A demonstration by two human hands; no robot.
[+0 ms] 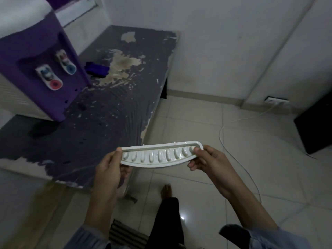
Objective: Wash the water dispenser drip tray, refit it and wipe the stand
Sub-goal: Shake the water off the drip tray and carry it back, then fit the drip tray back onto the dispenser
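Note:
I hold the white curved drip tray [159, 155] level in front of me, over the floor just off the stand's near right corner. My left hand [109, 168] grips its left end and my right hand [206, 159] pinches its right end, thumb on top. Several oval slots run along the tray. The purple and white water dispenser [36, 60] stands at the far left on the dark, peeling stand [111, 112], with its red and blue taps facing me. A dark blue cloth [97, 69] lies on the stand to the right of the dispenser.
A white cable [233, 123] runs across the tiled floor from a wall socket [275, 101] at the right. A black box [316, 126] sits at the right edge. My leg and bare foot [167, 191] are below the tray, with a striped mat [125, 234] beside them.

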